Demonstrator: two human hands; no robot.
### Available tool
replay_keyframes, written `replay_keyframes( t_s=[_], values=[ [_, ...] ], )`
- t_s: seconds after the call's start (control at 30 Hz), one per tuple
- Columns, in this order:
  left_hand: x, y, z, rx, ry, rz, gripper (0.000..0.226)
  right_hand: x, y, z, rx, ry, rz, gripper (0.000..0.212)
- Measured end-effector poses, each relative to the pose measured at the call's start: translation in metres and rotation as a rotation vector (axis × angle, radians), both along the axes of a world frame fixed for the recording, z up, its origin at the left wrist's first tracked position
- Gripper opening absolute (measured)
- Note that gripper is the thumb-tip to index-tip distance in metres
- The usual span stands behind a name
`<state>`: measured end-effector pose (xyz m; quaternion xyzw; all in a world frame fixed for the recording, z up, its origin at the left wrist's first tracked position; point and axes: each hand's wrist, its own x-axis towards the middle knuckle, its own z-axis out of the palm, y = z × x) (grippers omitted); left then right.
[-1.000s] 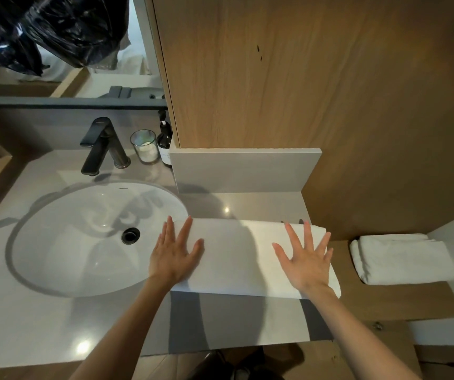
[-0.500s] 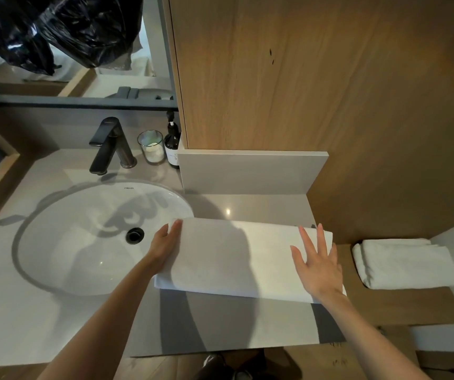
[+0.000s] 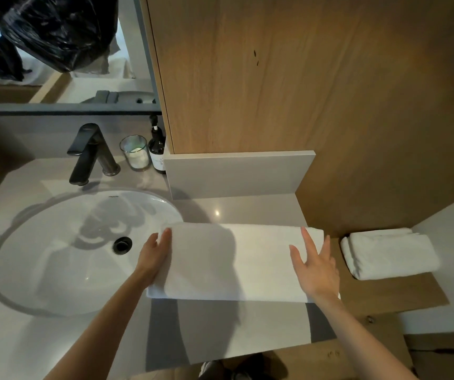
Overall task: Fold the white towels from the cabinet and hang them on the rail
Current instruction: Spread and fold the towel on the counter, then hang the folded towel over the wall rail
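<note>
White towel [image 3: 234, 261], folded to a long smooth strip, on the grey counter [image 3: 220, 338] at lower centre, just right of the sink [image 3: 56, 242]. Left hand [image 3: 153, 256] holds its left end, fingers tucked under, edge lifted. Right hand [image 3: 316, 267] flat, fingers straight, pressing the right end.

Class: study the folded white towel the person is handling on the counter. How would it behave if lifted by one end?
Probably floppy: the towel curves softly at its left end by the left hand. Likely light but bulky, since it lies in thick folded layers. It should not roll or slip much; it sits flat under the right hand.
</note>
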<state>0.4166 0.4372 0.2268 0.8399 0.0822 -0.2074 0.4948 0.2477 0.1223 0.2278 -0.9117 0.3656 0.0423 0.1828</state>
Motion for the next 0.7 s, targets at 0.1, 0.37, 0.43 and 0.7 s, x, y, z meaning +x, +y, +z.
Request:
replay_keyframes(
  t_s=[0.1, 0.37, 0.43, 0.7],
  values=[
    [-0.014, 0.007, -0.010, 0.068, -0.030, -0.033, 0.050, -0.002, 0.003, 0.002, -0.015, -0.015, -0.049, 0.067],
    [-0.016, -0.001, 0.010, 0.053, -0.139, -0.015, 0.047, 0.000, 0.011, 0.010, -0.093, -0.029, -0.051, 0.064],
    [-0.011, -0.007, 0.030, 0.027, -0.219, -0.044, 0.042, 0.002, 0.012, 0.015, -0.138, 0.025, -0.030, 0.063],
    [0.024, -0.064, 0.144, -0.019, -0.577, -0.325, 0.028, 0.027, 0.006, 0.086, -0.051, -0.050, 0.132, 0.065]
  ],
)
